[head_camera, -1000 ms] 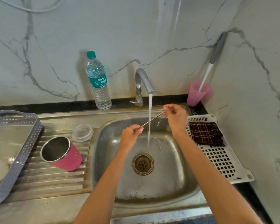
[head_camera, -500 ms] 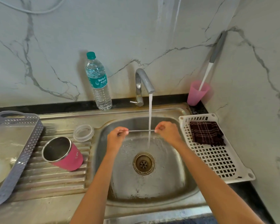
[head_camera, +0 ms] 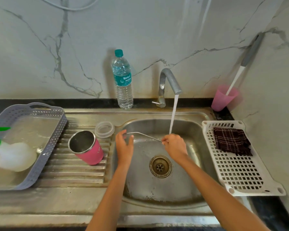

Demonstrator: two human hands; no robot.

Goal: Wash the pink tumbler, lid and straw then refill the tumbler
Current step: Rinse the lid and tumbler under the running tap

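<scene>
A thin bent metal straw (head_camera: 143,135) lies across the sink basin (head_camera: 188,185), held level. My right hand (head_camera: 175,145) pinches its right end, and the running water falls on that hand. My left hand (head_camera: 124,147) is at the straw's bent left end with thumb and fingers spread, fingertips just touching it. The pink tumbler (head_camera: 90,150) lies tilted on the ribbed drainboard (head_camera: 70,172), its steel mouth facing up and left. Its clear lid (head_camera: 104,129) lies flat behind it.
The tap (head_camera: 168,79) runs at the back of the sink. A water bottle (head_camera: 123,80) stands left of it. A grey basket (head_camera: 55,140) sits far left. On the right, a white rack (head_camera: 240,177) holds a dark cloth (head_camera: 232,140); a pink cup (head_camera: 223,97) holds a brush.
Both hands moved the straw left and lower, so the stream now hits my right hand. My left hand loosened from a pinch to spread fingers at the straw's end.
</scene>
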